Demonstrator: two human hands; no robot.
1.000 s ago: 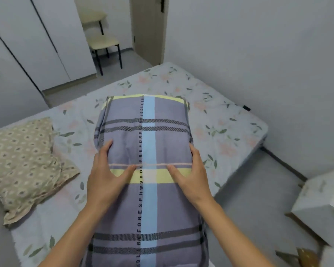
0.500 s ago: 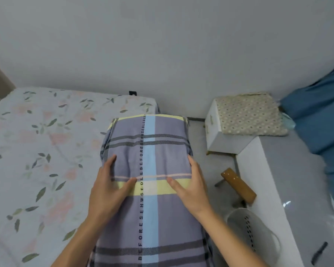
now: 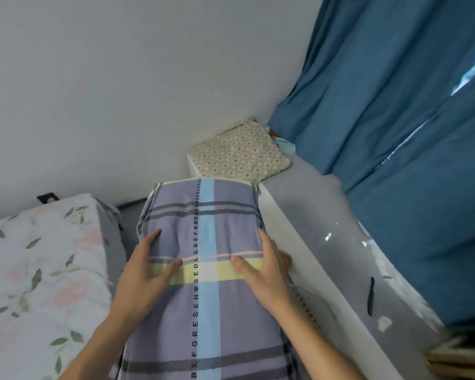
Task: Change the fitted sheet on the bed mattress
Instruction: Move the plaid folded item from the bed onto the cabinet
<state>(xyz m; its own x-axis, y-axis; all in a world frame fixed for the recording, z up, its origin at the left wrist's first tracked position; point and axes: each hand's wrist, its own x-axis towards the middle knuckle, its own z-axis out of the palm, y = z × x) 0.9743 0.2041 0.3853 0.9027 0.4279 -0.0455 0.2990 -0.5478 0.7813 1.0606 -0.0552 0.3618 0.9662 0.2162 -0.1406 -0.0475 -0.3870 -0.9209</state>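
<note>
- Head view: two hands and one folded plaid bundle [image 3: 203,270], carried out in front of the person, above the gap between the bed [image 3: 39,270] on the left and a white ledge [image 3: 327,242] on the right.
- The left hand [image 3: 140,275] and the right hand [image 3: 263,272] clasp the bundle's sides, fingers straight along its edges, thumbs pressed flat on top.
- The bundle is soft lavender cloth with dark grey stripes, a yellow band, a pale blue strip and a line of black letters.
- The bed wears one leafy floral sheet, lightly rumpled.
- One dotted beige pillow [image 3: 239,154] lies on the ledge's far end; blue curtains [image 3: 395,119] hang in heavy folds.
</note>
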